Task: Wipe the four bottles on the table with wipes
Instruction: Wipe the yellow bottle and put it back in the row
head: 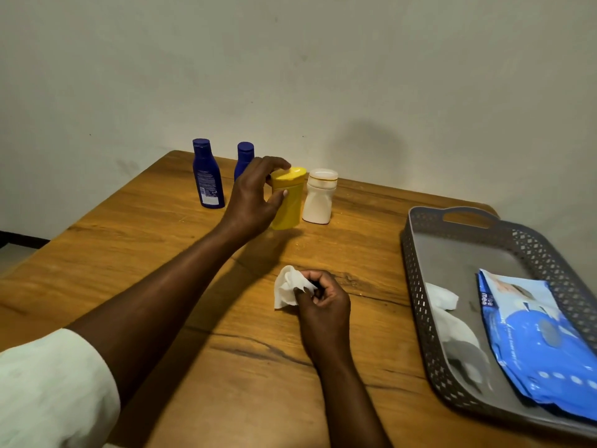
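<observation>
Four bottles stand in a row at the far side of the wooden table [155, 253]: a tall blue bottle [207, 176], a second blue bottle [244, 155] partly hidden behind my left hand, a yellow bottle [289, 202] and a white bottle [319, 197]. My left hand [255, 195] wraps around the upper part of the yellow bottle, thumb on its front and fingers at the cap. My right hand [323, 299] is nearer to me, above the table's middle, and pinches a crumpled white wipe [287, 286].
A grey perforated tray [420, 286] with a handle sits at the right. In it lie a blue pack of wipes [542, 344] and used white wipes [445, 302]. A plain wall rises behind the table.
</observation>
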